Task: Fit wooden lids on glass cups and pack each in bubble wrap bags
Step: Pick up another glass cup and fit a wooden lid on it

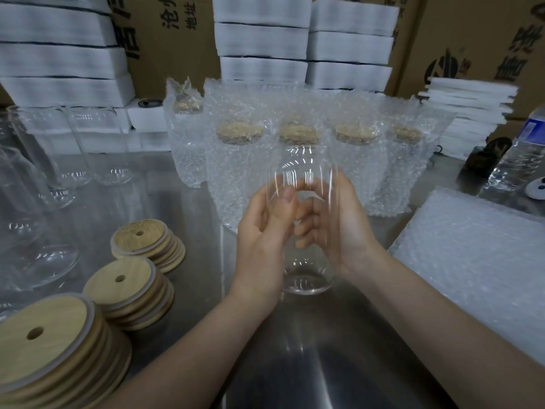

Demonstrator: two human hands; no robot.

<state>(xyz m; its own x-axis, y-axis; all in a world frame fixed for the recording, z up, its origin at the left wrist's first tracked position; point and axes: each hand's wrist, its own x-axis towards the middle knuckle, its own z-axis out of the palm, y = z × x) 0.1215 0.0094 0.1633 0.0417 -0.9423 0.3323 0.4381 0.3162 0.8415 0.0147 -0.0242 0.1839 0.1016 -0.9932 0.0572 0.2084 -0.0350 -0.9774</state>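
A clear glass cup [303, 172] stands upright in mid-frame above the steel table, with no lid on its mouth. My left hand [265, 231] grips its left side, thumb on the near wall. My right hand [342, 228] wraps the right side, its fingers seen through the glass. Three stacks of round wooden lids with a straw hole sit at lower left: a near stack [50, 343], a middle stack [126, 284] and a far stack [144, 239]. A pile of flat bubble wrap bags [477, 261] lies at right.
Behind the cup stands a row of several lidded cups in bubble wrap bags [236, 160]. Bare glass cups [76, 149] crowd the left of the steel table [295, 349]. White foam stacks [262, 39] and cardboard boxes fill the back. A water bottle [519, 152] stands far right.
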